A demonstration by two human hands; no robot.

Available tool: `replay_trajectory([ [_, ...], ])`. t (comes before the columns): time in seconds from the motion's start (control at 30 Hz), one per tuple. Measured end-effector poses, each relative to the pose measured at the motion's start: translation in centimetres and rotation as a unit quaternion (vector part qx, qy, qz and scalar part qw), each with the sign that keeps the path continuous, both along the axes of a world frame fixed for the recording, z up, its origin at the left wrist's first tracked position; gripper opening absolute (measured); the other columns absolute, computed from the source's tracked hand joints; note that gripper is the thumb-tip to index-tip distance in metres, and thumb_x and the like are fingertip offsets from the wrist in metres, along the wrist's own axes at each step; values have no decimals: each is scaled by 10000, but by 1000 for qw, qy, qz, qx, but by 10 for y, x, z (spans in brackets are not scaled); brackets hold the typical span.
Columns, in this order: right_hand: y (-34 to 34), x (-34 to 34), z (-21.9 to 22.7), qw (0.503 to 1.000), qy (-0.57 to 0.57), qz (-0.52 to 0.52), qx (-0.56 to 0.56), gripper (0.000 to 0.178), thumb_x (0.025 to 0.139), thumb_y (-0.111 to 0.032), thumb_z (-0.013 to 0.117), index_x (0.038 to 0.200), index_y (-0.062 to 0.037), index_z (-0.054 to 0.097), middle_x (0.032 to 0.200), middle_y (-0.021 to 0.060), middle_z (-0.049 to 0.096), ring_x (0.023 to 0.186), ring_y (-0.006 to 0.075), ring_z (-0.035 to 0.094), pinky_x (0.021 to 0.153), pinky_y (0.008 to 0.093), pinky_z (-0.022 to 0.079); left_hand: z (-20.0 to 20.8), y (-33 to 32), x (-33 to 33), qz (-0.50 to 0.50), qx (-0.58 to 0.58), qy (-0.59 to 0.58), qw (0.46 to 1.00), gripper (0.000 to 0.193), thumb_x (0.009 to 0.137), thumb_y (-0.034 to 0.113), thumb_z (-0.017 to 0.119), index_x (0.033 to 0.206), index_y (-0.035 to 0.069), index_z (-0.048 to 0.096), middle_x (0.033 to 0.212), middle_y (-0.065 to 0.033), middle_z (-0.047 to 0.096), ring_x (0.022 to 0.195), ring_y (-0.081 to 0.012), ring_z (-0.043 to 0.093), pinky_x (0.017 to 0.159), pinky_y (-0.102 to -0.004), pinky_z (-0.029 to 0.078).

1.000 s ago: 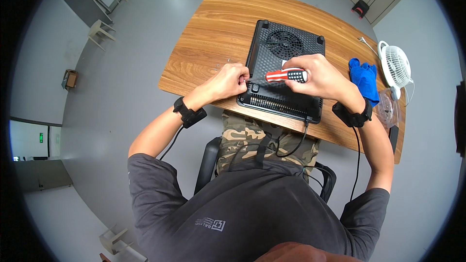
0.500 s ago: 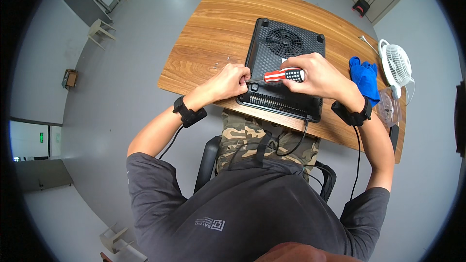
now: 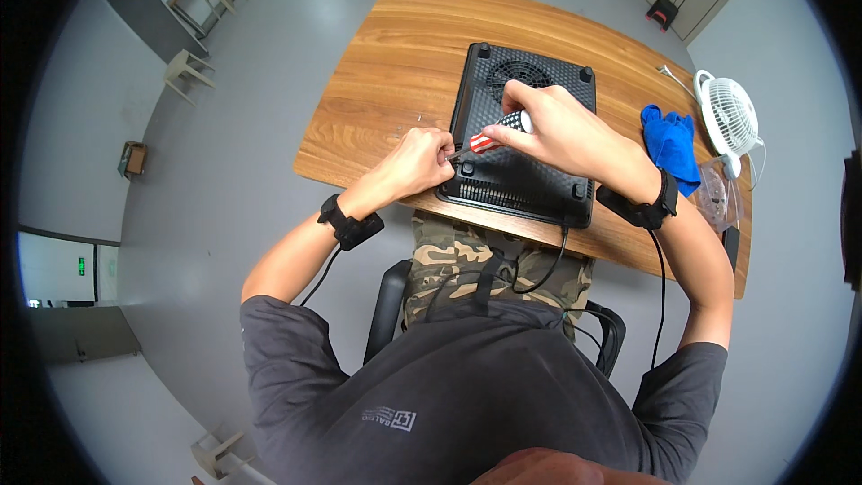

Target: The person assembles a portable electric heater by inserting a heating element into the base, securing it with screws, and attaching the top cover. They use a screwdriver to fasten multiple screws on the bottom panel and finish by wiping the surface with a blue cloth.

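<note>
A flat black appliance (image 3: 530, 171) lies on the wooden table in front of me, its underside up, showing a round fan grille (image 3: 519, 76), small feet and a slotted vent strip. My right hand (image 3: 561, 130) is closed around the handle of a screwdriver (image 3: 489, 136), patterned in red, white and dark with white dots. Its shaft slants down to the left, toward the appliance's near left corner. There, my left hand (image 3: 422, 160) is closed with the fingertips pinched at the shaft's tip. Whatever these fingers hold is hidden.
Several tiny pieces (image 3: 420, 118) lie on the table (image 3: 377, 63) beyond my left hand. To the right are a blue cloth (image 3: 670, 148), a white fan (image 3: 729, 117) and a clear plastic container (image 3: 716, 198). A black cable (image 3: 564, 242) runs from the appliance's near edge toward my lap.
The screwdriver has tilted more steeply, its handle end raised and shifted away from me. My right hand has turned and changed its grip; the left stays near the same corner.
</note>
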State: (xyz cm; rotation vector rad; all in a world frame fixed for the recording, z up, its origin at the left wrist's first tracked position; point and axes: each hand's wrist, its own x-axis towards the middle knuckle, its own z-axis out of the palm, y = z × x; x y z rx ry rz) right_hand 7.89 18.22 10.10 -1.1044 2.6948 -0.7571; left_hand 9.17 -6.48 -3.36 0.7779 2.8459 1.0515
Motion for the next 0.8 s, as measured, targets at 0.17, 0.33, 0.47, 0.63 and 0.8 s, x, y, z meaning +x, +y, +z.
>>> replay_trajectory([
  [0.17,0,2,-9,998,22,29,-45,431,928,-328,718,1089,46,578,1063,224,608,1051,382,612,888,445,506,-1,-3,1,23,7,3,1000,150,725,41,676,837,-52,643,748,-189,657,693,-325,675,667,-407,544],
  [0.33,-2,4,-4,992,47,100,-67,366,912,-234,724,1115,29,570,1060,209,596,1029,383,619,893,449,515,3,-3,3,22,12,-4,1000,171,726,43,679,865,-54,658,735,-186,658,682,-318,674,668,-406,546],
  [0.47,-12,5,7,993,53,96,-40,348,890,-250,745,1047,25,599,971,203,618,914,398,661,774,464,534,4,-2,5,7,10,-19,1000,150,731,39,673,851,-50,660,738,-181,661,674,-311,662,667,-404,540],
  [0.63,-23,-4,-1,988,114,98,-46,367,879,-323,770,955,8,631,834,188,661,840,369,672,739,438,536,6,-7,11,-55,5,-35,998,129,748,48,674,843,-27,634,704,-150,607,616,-266,598,614,-380,499],
  [0.8,-33,-2,-3,989,93,102,-49,364,870,-320,781,949,12,654,795,183,668,799,364,677,739,420,538,8,-18,17,-84,29,-50,995,148,743,39,684,878,-8,645,731,-114,605,630,-234,580,615,-354,489],
])
